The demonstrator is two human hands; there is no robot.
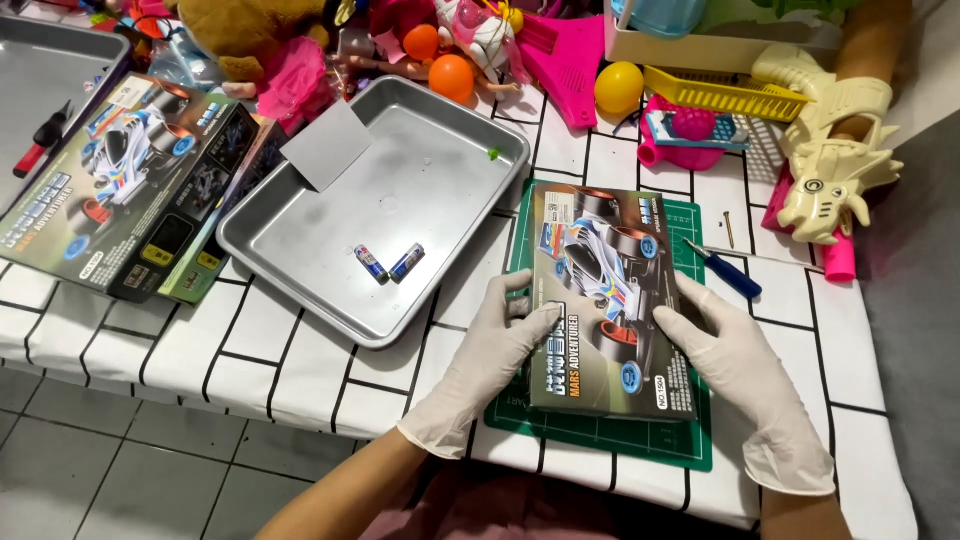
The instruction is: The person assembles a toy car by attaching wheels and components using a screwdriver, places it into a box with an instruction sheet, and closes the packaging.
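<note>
A flat cardboard box (605, 290) with a toy racing car pictured on its lid lies on a green cutting mat (600, 432). My left hand (480, 365), in a white glove, grips the box's left edge with the thumb on top. Also gloved, my right hand (745, 385) holds the right edge. To the left of the box sits a metal tray (330, 270) holding two small batteries (388, 263) and a grey card (327, 143) leaning on its rim.
Two more car boxes (120, 180) lie stacked at the left beside another metal tray (40, 70) and a red screwdriver (38, 140). A blue screwdriver (728, 270) and a screw (729, 230) lie right of the mat. Toys, balls and a yellow basket (725, 95) crowd the back.
</note>
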